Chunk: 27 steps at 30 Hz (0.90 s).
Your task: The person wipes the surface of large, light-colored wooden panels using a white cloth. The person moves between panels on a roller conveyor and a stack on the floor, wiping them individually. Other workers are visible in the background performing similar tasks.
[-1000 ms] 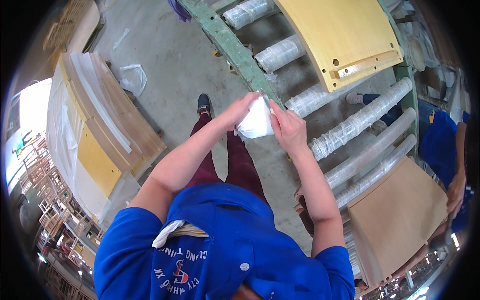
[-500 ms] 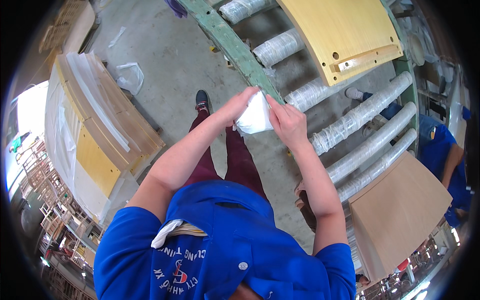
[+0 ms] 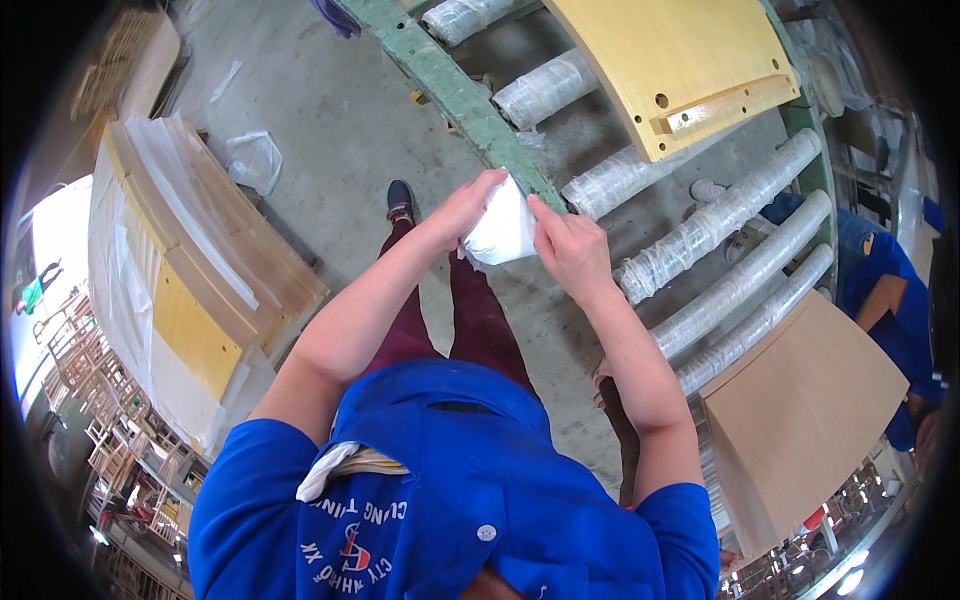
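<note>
A white bundle (image 3: 502, 228), rounded and smooth like wrapped plastic or cloth, is held between my two hands in front of me. My left hand (image 3: 467, 213) grips its left side, the fingers mostly hidden behind it. On the upper right edge, my right hand (image 3: 568, 245) pinches it with the index finger stretched along the rim. Both hands are beside the end of the green rail (image 3: 522, 165) of a roller stand. What the bundle contains cannot be seen.
Plastic-wrapped rollers (image 3: 720, 215) carry a curved yellow wooden panel (image 3: 690, 70) and, nearer, a brown curved panel (image 3: 805, 420). Stacked curved panels (image 3: 195, 250) stand at left. A plastic scrap (image 3: 255, 160) lies on the floor. Another person in blue (image 3: 885, 300) is at right.
Both hands still hold the white bundle, shifted very slightly. The view has moved a little. At right, the other person's arm has shifted.
</note>
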Motion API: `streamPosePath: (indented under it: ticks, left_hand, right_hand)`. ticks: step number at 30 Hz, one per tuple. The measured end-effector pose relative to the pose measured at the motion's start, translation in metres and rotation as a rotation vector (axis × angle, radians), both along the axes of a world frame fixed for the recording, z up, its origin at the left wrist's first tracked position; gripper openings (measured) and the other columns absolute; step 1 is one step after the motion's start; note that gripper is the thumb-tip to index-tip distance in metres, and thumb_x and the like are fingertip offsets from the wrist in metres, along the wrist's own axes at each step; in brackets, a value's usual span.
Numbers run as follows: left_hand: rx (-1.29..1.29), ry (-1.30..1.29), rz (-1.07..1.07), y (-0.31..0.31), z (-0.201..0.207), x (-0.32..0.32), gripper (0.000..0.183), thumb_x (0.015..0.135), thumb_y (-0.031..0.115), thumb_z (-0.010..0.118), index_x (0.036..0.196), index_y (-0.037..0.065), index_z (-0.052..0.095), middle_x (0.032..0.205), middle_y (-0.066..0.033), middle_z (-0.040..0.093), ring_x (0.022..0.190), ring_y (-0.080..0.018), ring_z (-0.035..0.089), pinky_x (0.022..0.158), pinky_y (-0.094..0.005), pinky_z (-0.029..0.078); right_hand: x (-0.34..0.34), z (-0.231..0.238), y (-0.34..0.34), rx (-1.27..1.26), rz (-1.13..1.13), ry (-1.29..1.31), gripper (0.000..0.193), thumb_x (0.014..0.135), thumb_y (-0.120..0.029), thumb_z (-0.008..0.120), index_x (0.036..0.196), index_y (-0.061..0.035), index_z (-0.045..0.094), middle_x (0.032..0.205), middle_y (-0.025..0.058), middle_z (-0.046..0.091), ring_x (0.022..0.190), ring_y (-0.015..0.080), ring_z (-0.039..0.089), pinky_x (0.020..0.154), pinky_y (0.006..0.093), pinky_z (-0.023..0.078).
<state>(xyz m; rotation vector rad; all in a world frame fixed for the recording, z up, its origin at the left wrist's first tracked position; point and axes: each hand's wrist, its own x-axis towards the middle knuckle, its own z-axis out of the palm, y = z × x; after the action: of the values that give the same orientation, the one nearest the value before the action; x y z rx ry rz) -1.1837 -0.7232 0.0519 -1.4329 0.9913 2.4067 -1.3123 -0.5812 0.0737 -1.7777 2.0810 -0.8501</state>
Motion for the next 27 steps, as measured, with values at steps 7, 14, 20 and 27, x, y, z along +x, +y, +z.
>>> streamPosePath:
  ticks: [7,14,20,27]
  left_hand:
    - [-0.024,-0.020,0.012,0.001,-0.008,0.006,0.057,0.090,0.048,0.045,0.115,-0.003,0.053,0.097,-0.0113,0.061,0.080,-0.0194,0.061,0.071,-0.0325,0.049]
    - [0.011,-0.049,-0.036,-0.003,0.001,0.000,0.055,0.089,0.049,0.048,0.113,0.000,0.053,0.102,-0.0119,0.063,0.088,-0.0207,0.063,0.078,-0.0318,0.050]
    - [0.067,0.105,-0.086,-0.009,-0.003,0.008,0.057,0.091,0.045,0.047,0.123,-0.002,0.049,0.111,-0.0145,0.060,0.093,-0.0221,0.062,0.082,-0.0327,0.049]
    - [0.287,0.333,-0.332,-0.016,-0.009,0.053,0.049,0.086,0.040,0.055,0.118,0.002,0.053,0.110,-0.0107,0.061,0.099,-0.0206,0.061,0.086,-0.0324,0.049]
  right_hand:
    - [0.004,0.007,0.019,0.029,0.001,0.001,0.041,0.071,-0.002,0.065,0.112,-0.0044,0.062,0.060,0.0060,0.054,0.056,0.0224,0.055,0.055,0.0350,0.044]
    - [0.002,0.012,0.047,0.059,-0.005,0.081,0.043,0.069,-0.002,0.064,0.111,-0.0058,0.062,0.060,0.0038,0.053,0.055,0.0204,0.054,0.055,0.0342,0.043]
    - [-0.003,0.043,0.081,0.218,-0.048,0.058,0.037,0.074,-0.004,0.064,0.110,-0.0069,0.063,0.061,0.0038,0.055,0.057,0.0216,0.054,0.058,0.0341,0.044]
    - [0.037,0.052,0.072,0.183,-0.329,-0.404,0.020,0.083,-0.007,0.060,0.103,-0.0058,0.063,0.075,0.0092,0.056,0.070,0.0260,0.056,0.066,0.0339,0.045]
